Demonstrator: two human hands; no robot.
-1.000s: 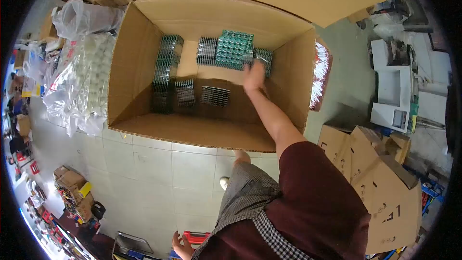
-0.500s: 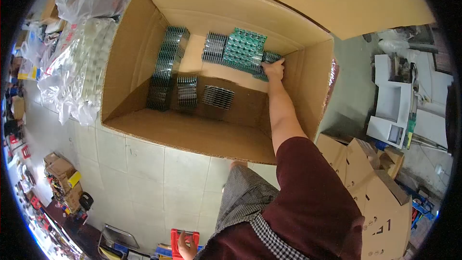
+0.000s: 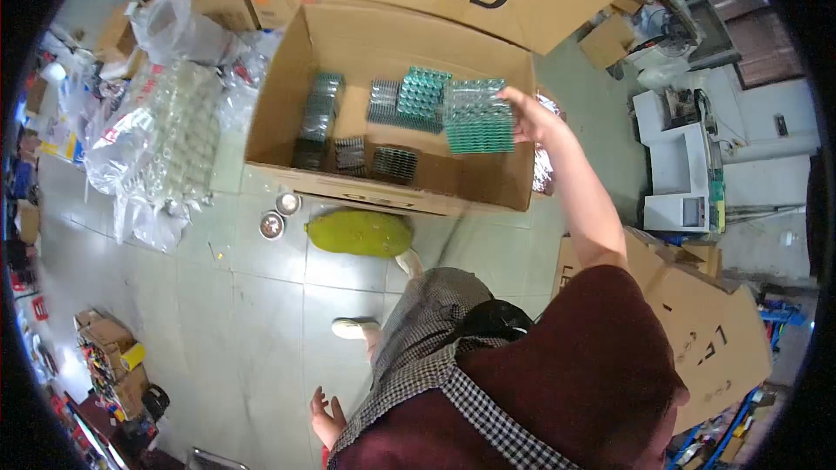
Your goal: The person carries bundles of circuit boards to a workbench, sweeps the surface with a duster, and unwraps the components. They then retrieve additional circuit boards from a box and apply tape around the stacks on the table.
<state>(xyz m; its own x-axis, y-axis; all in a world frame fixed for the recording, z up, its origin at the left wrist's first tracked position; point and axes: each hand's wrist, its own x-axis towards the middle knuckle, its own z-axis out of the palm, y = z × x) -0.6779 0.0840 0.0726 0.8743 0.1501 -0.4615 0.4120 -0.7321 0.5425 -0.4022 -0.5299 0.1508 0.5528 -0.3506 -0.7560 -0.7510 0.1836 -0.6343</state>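
Observation:
My right hand (image 3: pixel 533 117) grips a stack of green boards (image 3: pixel 479 117) by its right edge, raised over the right side of the open cardboard box (image 3: pixel 392 22). Inside the box, another green board stack (image 3: pixel 424 93) lies beside a grey-edged stack (image 3: pixel 383 101). A long row of boards (image 3: pixel 320 109) runs along the left wall. Two smaller stacks (image 3: pixel 350 156) (image 3: pixel 394 164) sit near the front wall. Low beside my body, my left hand (image 3: pixel 327 418) has its fingers apart and holds nothing.
Plastic-wrapped goods (image 3: pixel 178 122) lie left of the box. In front of it are a large green fruit (image 3: pixel 359 233) and two small round bowls (image 3: pixel 272 224). Flattened cartons (image 3: pixel 714 339) lean at the right; white cabinets (image 3: pixel 675 157) stand beyond.
My right hand has lifted the green board stack from the box's right end. The view has shifted, bringing the green fruit and bowls into sight.

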